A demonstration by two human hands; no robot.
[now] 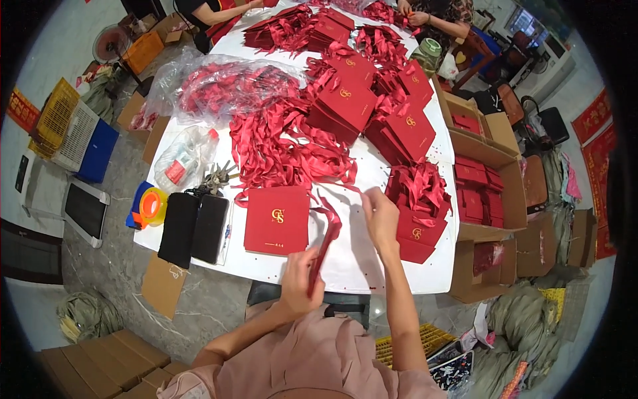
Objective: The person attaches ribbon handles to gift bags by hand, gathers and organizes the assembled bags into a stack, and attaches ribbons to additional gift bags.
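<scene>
White desk is spreading beneath the right grip; grey veined floor is stretching away left of it, pale wall is rising farther left, chairs are sitting off to its right!

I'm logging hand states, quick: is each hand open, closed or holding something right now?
Left hand: closed, holding a flat red bag.
Right hand: closed, holding a red ribbon.

Glossy satin-like ribbons, smooth matt paper bags, crinkly clear plastic sack, dull cardboard box.
</scene>
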